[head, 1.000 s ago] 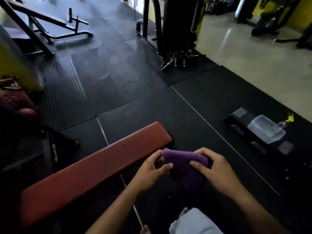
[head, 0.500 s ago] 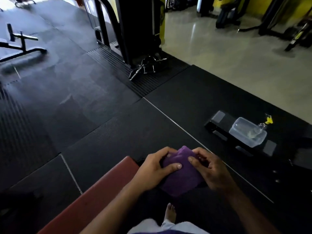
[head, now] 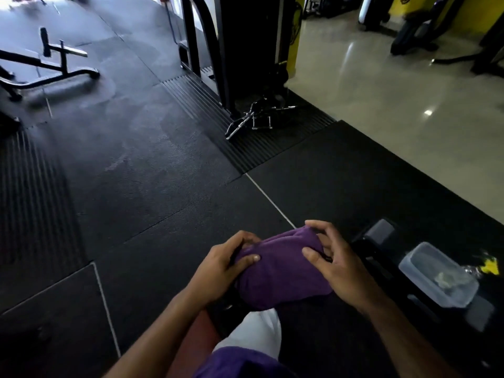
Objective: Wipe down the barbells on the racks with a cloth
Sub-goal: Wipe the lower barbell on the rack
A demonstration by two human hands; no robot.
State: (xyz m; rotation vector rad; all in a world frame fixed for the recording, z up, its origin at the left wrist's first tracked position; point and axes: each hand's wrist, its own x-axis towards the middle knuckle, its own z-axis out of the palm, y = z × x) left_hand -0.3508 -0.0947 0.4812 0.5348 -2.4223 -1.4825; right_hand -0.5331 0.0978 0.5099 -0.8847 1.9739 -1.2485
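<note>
While the red bench has slid almost out of view since a second ago, I've got my left hand (head: pixel 221 264) and right hand (head: pixel 336 264) both pinching the bunched purple cloth (head: pixel 281 271) above the rubber floor mat (head: pixel 152 186), no barbell reached yet.

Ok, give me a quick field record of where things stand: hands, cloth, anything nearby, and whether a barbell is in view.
left hand: grips the purple cloth at its left side
right hand: holds the cloth's right side, fingers curled over the top edge
cloth: bunched, held between both hands above the floor mat
nearby: clear plastic container on a dark platform, to the right
barbell or rack: none clearly visible
wiping: not yet started
</note>
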